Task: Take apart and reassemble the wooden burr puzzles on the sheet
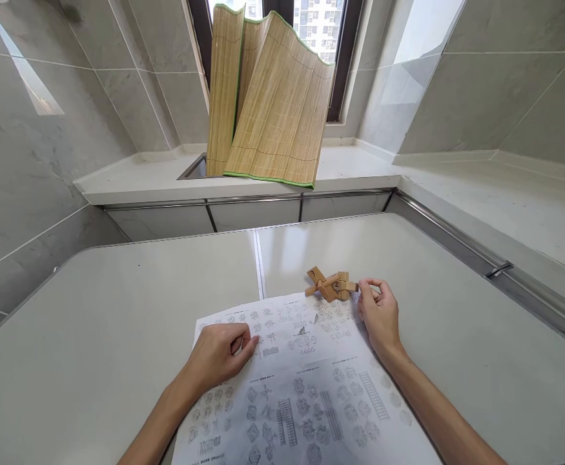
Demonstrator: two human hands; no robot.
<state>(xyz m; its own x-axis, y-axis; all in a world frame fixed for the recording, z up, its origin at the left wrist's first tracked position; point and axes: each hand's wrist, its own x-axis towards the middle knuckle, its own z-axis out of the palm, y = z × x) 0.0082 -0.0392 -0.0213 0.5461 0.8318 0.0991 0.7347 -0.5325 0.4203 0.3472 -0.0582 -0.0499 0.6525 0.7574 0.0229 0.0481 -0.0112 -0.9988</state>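
Note:
A large printed sheet (282, 387) with rows of small diagrams and ladder-like drawings lies on the table. At its far right edge sits a small pile of wooden puzzle pieces (329, 287), some marked with dark numbers. My right hand (381, 316) is beside the pile, thumb and forefinger pinched at the end of a wooden puzzle piece (352, 287) on its right side. My left hand (221, 349) rests on the left part of the sheet, its fingers curled in and nothing visible in them. The undersides of those fingers are hidden.
The light table top (117, 310) has a seam (259, 265) running away from me. Behind it, a folded bamboo mat (277, 110) leans before the window on a white ledge (359, 165). A metal rail (451, 229) runs along the right side.

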